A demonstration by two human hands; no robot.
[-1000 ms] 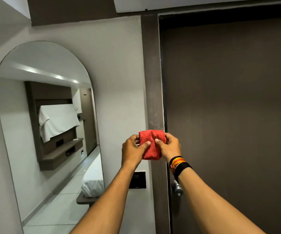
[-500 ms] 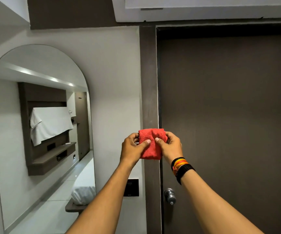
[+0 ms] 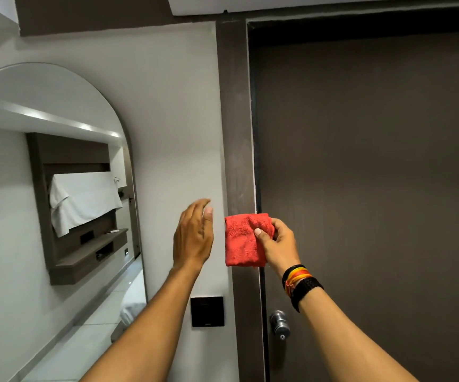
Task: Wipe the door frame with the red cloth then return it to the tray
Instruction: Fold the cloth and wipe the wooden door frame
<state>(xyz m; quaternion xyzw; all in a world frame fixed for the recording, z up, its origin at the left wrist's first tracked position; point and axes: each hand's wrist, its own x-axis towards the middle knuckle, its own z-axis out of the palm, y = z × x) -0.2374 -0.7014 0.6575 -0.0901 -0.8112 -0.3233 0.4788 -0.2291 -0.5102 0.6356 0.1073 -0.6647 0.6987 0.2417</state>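
Left hand (image 3: pixel 193 238) has let go, spread; right hand (image 3: pixel 279 244) pinches red cloth (image 3: pixel 243 241) before door frame (image 3: pixel 236 133).

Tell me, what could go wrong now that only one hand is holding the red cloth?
1. The right hand pinches the folded red cloth only along one edge, so it might unfold or slip and fall.
2. The left hand is open and off the cloth, so it gives no backup.
3. The door frame runs well above the cloth, so the top may get missed. The tray is not in view.
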